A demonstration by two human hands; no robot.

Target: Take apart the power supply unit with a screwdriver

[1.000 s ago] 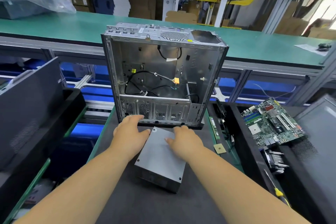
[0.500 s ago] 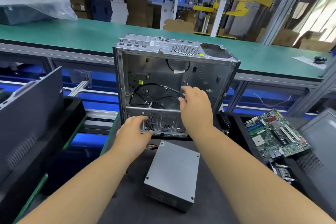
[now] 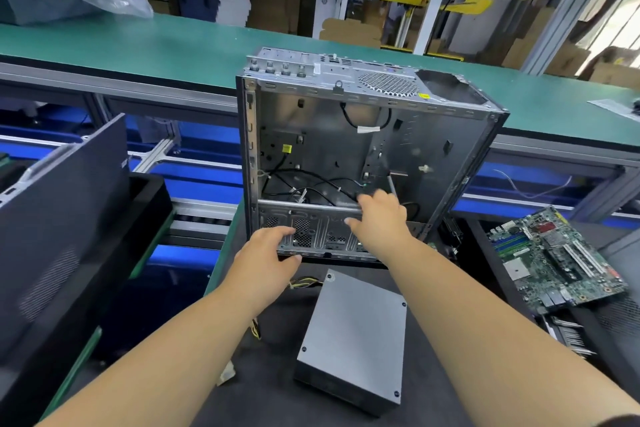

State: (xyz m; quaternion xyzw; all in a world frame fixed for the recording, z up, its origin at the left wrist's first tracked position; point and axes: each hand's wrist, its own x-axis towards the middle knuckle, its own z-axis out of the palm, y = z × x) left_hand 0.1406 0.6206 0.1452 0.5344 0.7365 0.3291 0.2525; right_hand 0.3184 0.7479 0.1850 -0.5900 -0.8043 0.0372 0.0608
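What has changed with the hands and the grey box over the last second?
Both hands left the power supply unit for the computer case. The left hand holds its lower front edge; the right hand went inside, then dropped to the crossbar. The unit stayed flat; the motherboard stayed put.

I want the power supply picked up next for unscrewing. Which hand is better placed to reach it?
Left, probably. The left hand rests at the case's bottom edge, just beside the power supply; the right hand is curled over the case's crossbar, farther in.

Power supply unit (image 3: pixel 353 336) lies before the open case (image 3: pixel 363 149), motherboard (image 3: pixel 557 260) right.
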